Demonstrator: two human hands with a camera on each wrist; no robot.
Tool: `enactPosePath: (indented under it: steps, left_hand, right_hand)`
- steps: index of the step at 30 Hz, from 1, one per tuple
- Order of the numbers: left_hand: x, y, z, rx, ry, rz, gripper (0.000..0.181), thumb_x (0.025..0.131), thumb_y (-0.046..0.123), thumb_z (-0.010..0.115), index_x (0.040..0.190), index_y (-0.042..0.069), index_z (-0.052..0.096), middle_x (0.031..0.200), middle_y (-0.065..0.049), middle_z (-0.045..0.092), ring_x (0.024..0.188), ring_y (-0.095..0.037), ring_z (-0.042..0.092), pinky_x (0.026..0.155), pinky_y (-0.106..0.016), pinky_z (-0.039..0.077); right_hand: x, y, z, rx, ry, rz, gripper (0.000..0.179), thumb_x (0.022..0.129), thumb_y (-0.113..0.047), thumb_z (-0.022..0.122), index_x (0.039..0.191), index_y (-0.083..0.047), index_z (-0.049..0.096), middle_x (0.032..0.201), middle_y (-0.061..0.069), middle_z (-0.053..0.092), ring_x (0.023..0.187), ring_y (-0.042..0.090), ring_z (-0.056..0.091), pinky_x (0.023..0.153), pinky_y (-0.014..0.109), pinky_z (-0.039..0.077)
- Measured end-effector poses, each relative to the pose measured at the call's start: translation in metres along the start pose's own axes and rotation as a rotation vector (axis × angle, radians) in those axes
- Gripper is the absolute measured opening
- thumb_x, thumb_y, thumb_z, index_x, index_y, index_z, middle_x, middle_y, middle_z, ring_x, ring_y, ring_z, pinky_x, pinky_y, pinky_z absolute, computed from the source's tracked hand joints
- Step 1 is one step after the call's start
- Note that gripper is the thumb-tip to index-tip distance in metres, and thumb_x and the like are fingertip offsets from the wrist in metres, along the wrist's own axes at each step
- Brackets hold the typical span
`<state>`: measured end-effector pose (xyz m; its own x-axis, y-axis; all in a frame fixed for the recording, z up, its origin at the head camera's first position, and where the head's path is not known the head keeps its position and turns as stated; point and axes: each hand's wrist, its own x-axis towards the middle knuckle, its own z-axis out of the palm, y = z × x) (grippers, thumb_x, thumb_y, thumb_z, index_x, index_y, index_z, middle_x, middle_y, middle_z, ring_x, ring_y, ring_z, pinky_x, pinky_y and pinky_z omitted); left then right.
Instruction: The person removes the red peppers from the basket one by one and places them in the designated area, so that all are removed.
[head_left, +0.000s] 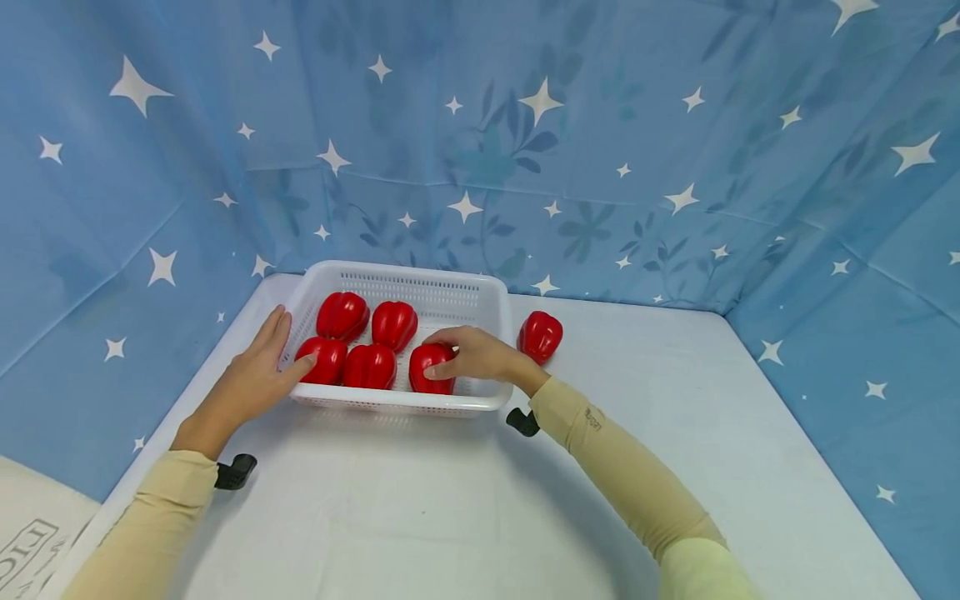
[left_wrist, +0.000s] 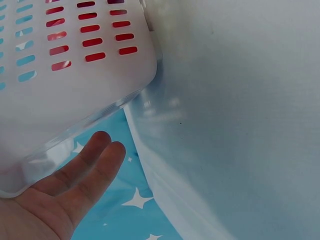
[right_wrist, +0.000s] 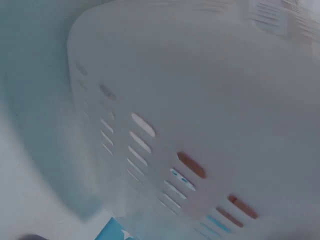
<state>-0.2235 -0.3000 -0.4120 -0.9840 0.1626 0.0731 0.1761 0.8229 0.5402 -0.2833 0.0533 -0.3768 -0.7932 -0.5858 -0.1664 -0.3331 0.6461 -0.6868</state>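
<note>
Right hand [head_left: 482, 355] gripping pepper [head_left: 422, 362], glossy red, lobed

place: makeshift curtained-off workspace | blue star-print curtain [head_left: 442, 133] | white table [head_left: 420, 492]

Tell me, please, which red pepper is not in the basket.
The red pepper on the white table, just right of the basket; the other five peppers lie inside it.

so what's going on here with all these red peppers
A person's right hand grips a red pepper inside the white basket. The left hand is at the basket's left side. Four other peppers sit in the basket, and one more pepper is on the table, to the basket's right.
</note>
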Motion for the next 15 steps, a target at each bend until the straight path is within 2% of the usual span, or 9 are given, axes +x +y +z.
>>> enactPosePath:
  steps: [4,9,15]
  left_hand:
    - [0.001,0.001,0.001,-0.003,-0.007,0.005,0.100,0.105,0.042,0.062,0.168,-0.006,0.000,0.175,-0.029,-0.004,0.153,-0.061,0.018,0.096,-0.079,0.044]
    - [0.001,0.001,0.002,-0.007,-0.006,0.002,0.100,0.105,0.042,0.062,0.168,-0.006,0.000,0.175,-0.029,-0.004,0.152,-0.061,0.019,0.096,-0.079,0.044]
    - [0.001,0.001,0.000,0.015,0.001,0.005,0.099,0.105,0.041,0.062,0.167,-0.007,0.001,0.175,-0.031,-0.003,0.151,-0.062,0.019,0.096,-0.080,0.043]
  right_hand:
    - [-0.003,0.004,-0.003,0.052,0.031,-0.042,0.053,0.094,-0.028,0.084,0.142,-0.013,0.068,0.125,0.001,0.069,0.118,0.022,0.061,0.094,0.034,0.060]
    - [-0.009,0.007,-0.011,0.104,0.066,-0.077,0.052,0.094,-0.025,0.084,0.142,-0.012,0.067,0.125,0.002,0.070,0.118,0.024,0.063,0.092,0.034,0.062]
    - [-0.020,0.009,-0.023,0.147,0.109,-0.070,0.055,0.094,-0.025,0.084,0.144,-0.013,0.066,0.128,0.003,0.069,0.120,0.025,0.063,0.092,0.039,0.063]
